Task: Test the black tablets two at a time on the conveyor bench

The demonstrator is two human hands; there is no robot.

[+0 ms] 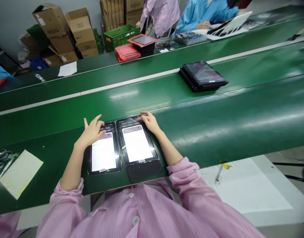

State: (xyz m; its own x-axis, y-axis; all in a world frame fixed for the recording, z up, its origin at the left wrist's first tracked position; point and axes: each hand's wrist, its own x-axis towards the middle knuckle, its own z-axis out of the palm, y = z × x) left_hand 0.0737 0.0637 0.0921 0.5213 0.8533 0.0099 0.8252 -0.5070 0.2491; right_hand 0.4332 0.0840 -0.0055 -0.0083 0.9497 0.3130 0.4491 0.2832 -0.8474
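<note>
Two black tablets with lit white screens lie side by side on the green bench in front of me. My left hand (pixel 92 131) rests on the top end of the left tablet (pixel 103 153), fingers spread, one fingertip touching its screen. My right hand (pixel 149 121) lies over the top right corner of the right tablet (pixel 137 143), fingers stretched along its upper edge. The right tablet sits raised on a dark stack or box. Both hands hold nothing.
A stack of dark tablets (pixel 203 76) sits on the green conveyor belt (pixel 241 99) to the far right. A yellowish sheet (pixel 20 172) lies at my left. Red trays (pixel 127 52), a green crate (pixel 121 34), cardboard boxes (pixel 80 29) and other people stand beyond.
</note>
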